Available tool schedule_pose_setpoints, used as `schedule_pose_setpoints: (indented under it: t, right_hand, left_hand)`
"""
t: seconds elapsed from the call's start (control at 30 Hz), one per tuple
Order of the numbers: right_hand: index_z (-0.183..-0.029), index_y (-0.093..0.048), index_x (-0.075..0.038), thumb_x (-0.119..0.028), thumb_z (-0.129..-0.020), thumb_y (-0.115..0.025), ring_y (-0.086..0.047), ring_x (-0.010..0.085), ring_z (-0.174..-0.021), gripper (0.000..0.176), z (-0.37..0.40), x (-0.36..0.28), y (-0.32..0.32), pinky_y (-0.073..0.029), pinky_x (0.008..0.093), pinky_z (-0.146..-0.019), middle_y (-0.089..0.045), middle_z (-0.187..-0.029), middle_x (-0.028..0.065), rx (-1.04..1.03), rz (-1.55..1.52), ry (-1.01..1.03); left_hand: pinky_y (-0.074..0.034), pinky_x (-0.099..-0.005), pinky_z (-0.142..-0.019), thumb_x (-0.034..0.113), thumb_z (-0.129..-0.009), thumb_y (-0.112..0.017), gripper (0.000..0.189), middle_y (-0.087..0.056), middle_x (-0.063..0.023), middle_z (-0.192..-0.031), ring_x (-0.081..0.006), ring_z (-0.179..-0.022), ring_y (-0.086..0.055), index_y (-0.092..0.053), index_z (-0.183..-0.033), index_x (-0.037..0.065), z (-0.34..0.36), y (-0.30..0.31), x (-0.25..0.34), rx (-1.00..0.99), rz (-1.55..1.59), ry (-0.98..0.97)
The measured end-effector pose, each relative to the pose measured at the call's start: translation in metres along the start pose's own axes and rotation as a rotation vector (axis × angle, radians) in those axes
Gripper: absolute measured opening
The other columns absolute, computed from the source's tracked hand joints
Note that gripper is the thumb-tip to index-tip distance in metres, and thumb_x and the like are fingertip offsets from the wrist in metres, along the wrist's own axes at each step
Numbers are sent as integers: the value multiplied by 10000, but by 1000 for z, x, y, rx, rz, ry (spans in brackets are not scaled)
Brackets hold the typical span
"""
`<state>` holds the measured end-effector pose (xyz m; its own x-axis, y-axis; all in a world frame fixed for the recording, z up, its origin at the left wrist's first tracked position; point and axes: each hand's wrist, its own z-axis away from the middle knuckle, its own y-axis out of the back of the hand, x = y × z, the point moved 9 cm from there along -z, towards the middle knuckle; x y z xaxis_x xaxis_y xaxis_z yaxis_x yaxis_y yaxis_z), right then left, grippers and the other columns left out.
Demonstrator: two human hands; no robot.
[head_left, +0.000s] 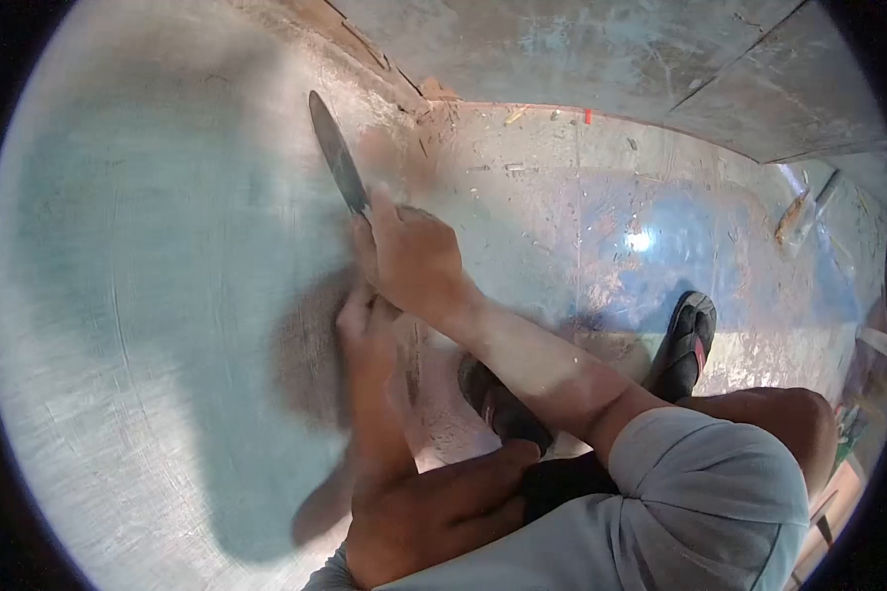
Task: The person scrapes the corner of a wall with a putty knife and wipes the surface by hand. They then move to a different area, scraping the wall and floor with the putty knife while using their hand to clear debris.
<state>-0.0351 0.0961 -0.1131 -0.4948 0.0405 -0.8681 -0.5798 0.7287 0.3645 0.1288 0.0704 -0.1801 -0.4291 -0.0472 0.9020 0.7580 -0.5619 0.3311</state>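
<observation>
A long grey blade with a rounded tip (337, 153) points up and to the left from my right hand (414, 254), whose fingers are wrapped round its lower end. Just below, close against the right hand, is my left hand (368, 330), with its fingers curled and slightly blurred. What the left hand grips is hidden between the hands. Both hands are over or beside a broad pale surface (168, 246), on which their shadows fall.
Small scraps litter the scuffed floor (522, 212), with a red bit (588, 116) near the far edge. A grey panel (601, 49) borders the top. My dark shoes (688, 345) stand below. Clear plastic (808, 212) lies at the right.
</observation>
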Motion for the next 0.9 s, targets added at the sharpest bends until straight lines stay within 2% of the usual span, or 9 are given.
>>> schedule_pose_setpoints:
  t: [0.13, 0.2, 0.27, 0.4, 0.6, 0.67, 0.77, 0.8, 0.9]
  right_hand:
    - [-1218, -537, -5, -227, -945, -617, -655, 370, -644, 361, -7, 20, -8, -519, 485, -579, -647, -712, 191, -94, 1, -6]
    - [-1190, -576, -29, -261, -956, -580, -657, 375, -667, 330, 9, 72, -60, -531, 484, -607, -659, -719, 168, -346, 60, -21]
    - [-1156, -609, -50, -285, -961, -561, -666, 373, -703, 309, 11, 113, -83, -536, 478, -627, -675, -749, 162, -282, 35, -39]
    - [-1040, -682, -72, -342, -969, -523, -686, 358, -790, 322, -8, 71, -41, -546, 462, -671, -708, -846, 145, -330, 103, -205]
    - [-936, -707, -41, -406, -969, -518, -698, 389, -853, 412, -9, 103, -47, -549, 506, -750, -693, -887, 226, -320, 113, -275]
    - [-966, -705, -39, -447, -992, -462, -694, 411, -855, 475, -9, 88, -37, -552, 512, -783, -695, -891, 232, -284, 84, -303]
    - [-1052, -677, -44, -480, -1010, -406, -691, 424, -854, 515, 0, 120, -53, -551, 531, -797, -698, -913, 237, -452, 67, -424]
    - [-1079, -665, -49, -478, -996, -437, -691, 428, -862, 492, 2, 142, -68, -548, 545, -793, -698, -914, 246, -378, 141, -377]
    - [-1056, -678, -48, -489, -980, -462, -688, 433, -854, 498, -15, 101, -38, -553, 537, -769, -695, -898, 247, -324, 103, -284]
  left_hand:
    - [-543, -361, -913, 167, -1027, -568, 307, -683, -154, -1139, -216, -1019, -667, -623, -1238, -49, 16, 20, 55, 82, 259, 15]
    - [-550, -364, -910, 156, -1027, -566, 291, -689, -161, -1127, -225, -1020, -672, -638, -1205, -63, 29, 29, 94, 97, 107, -179]
    - [-560, -384, -882, 67, -1006, -528, 244, -685, -178, -1119, -244, -1009, -670, -644, -1166, -76, 47, 38, 130, 98, -82, -272]
    - [-567, -390, -831, 89, -990, -516, 223, -669, -212, -1093, -263, -957, -658, -653, -1071, -66, 99, 45, 218, 155, -237, -324]
    - [-470, -336, -812, 373, -1061, -419, 468, -532, -145, -1336, -213, -1004, -534, -513, -1319, -7, 172, 118, 290, 137, 179, -554]
    - [-476, -368, -916, 341, -1080, -380, 450, -508, -140, -1408, -240, -1128, -545, -515, -1348, 5, 167, 112, 306, 143, 227, -581]
    - [-483, -355, -875, 377, -1067, -392, 485, -525, -154, -1361, -236, -1070, -547, -504, -1346, -3, 161, 112, 318, 724, 98, -624]
    - [-488, -388, -944, 324, -1067, -402, 439, -540, -174, -1372, -258, -1146, -563, -530, -1331, -3, 137, 88, 331, 500, -91, -721]
    - [-486, -429, -1012, 197, -1032, -479, 350, -576, -198, -1358, -294, -1191, -596, -581, -1293, -14, 72, 77, 318, 506, -312, -572]
